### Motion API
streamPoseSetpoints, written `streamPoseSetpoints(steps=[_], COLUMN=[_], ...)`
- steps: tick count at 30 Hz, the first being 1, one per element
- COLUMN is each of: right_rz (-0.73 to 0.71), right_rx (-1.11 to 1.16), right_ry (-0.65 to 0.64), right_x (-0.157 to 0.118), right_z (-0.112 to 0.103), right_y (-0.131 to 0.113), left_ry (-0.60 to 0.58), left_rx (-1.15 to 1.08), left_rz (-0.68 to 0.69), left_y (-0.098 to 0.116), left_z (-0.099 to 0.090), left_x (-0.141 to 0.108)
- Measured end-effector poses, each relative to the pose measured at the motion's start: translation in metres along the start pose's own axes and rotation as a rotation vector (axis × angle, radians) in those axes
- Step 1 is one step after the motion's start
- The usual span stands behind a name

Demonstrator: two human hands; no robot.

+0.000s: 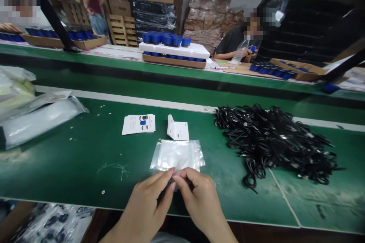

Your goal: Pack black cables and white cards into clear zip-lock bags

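Observation:
My left hand point(149, 197) and my right hand point(196, 193) meet at the near side of a small stack of clear plastic bags point(176, 153). Both pinch the edge of one clear plastic bag point(180, 165), whose raised film shows just above the fingertips. Beyond the stack a folded leaflet point(180, 131) stands partly open. To its left lies a pile of printed leaflets point(139, 124) with small pictures of devices. A large heap of bundled black cables point(273, 140) is on the right.
Plastic packages point(42, 117) lie at the left. A box below the table edge holds bagged items point(57, 222). Across the raised green ledge point(128, 79) stand blue round items point(167, 38) on a white board, and a person point(239, 41) holds a blue item.

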State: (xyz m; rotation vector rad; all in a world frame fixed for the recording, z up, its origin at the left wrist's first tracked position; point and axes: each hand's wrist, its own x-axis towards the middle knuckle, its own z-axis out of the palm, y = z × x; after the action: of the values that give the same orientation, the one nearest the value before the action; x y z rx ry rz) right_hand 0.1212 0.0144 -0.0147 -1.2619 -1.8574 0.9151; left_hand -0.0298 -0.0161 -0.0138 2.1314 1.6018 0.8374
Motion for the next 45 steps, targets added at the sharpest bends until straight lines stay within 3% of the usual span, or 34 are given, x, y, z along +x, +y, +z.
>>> streamPoseSetpoints(steps=[8,16,23,25,30,36,40,45], right_rz=[-0.116,-0.175,-0.28,-0.299,-0.3,-0.322,-0.255,-0.255], right_rx=[-0.11,-0.13,-0.273,-0.325,-0.283,-0.297,-0.324,-0.356], right_ry=[0.019,-0.006,0.147,0.185,0.112,0.121,0.027,0.077], right_x=[0.0,-0.002,-0.008,-0.011,-0.014,-0.011,-0.008,-0.008], right_z=[0.009,0.005,0.008,0.012,0.018,0.014,0.007,0.01], right_y=[-0.004,-0.01,-0.01,-0.009,-0.009,-0.007,-0.009,-0.012], left_ry=[-0.156,-0.206,-0.129,-0.107,-0.025,-0.049,-0.018,0.047], left_rx=[-0.478,-0.306,-0.523,-0.536,-0.391,-0.355,-0.3,-0.234], left_rz=[-0.382,-0.395,-0.461,-0.466,-0.449,-0.339,-0.247,-0.204], left_y=[0.011,0.01,0.007,0.008,0.009,0.001,-0.002,-0.003], left_z=[-0.016,-0.021,-0.015,-0.012,-0.002,0.013,0.012,0.007], left_x=[0.0,0.006,0.007,0.008,0.007,0.001,-0.002,-0.004])
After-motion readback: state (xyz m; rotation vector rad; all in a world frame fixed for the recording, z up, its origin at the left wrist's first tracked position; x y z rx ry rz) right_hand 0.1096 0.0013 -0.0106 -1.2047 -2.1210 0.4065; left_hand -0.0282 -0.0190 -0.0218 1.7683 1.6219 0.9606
